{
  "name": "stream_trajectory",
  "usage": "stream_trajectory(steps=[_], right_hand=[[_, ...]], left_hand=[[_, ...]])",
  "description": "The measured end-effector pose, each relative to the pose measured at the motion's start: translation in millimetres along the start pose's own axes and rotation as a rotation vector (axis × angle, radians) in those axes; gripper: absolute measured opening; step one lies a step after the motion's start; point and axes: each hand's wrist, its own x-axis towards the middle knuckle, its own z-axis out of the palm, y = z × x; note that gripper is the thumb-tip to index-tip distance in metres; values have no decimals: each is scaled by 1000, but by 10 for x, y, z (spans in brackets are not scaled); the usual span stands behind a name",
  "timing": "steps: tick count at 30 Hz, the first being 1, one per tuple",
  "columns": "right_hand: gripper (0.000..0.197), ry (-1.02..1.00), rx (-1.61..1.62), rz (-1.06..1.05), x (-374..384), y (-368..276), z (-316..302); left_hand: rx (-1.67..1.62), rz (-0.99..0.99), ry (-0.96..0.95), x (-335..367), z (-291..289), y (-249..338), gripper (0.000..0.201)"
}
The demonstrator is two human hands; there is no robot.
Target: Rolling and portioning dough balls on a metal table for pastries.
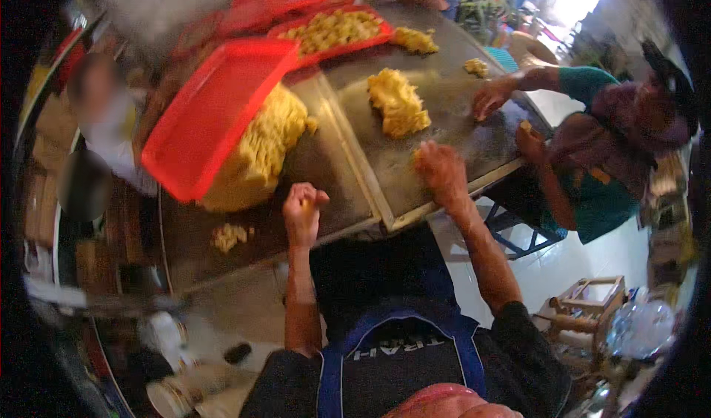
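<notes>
My left hand [304,209] is closed above the near table edge, its fingers curled; a small yellowish spot shows in it, too blurred to name. On the right, my right hand [442,172] is closed low over the metal tabletop, with a bit of yellow dough [417,156] at its fingertips. Just beyond it lies a lump of yellow dough [398,104]. A far bigger dough mass [272,140] rests left of the table's raised seam, partly hidden by a tilted red tray [218,114]. Small dough crumbs [229,236] lie near my left hand.
A red tray of small dough pieces [333,32] stands at the back, beside another dough lump [415,40]. At right, a co-worker's hand [495,98] reaches over the table. Another person [111,114] is at left. A wooden stool [589,303] stands on the floor.
</notes>
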Motion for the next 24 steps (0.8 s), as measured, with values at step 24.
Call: stream_trajectory(steps=[24], right_hand=[[40,-20,638,32,-177,186,254]], left_hand=[[199,-191,-310,119,144,-8,45]])
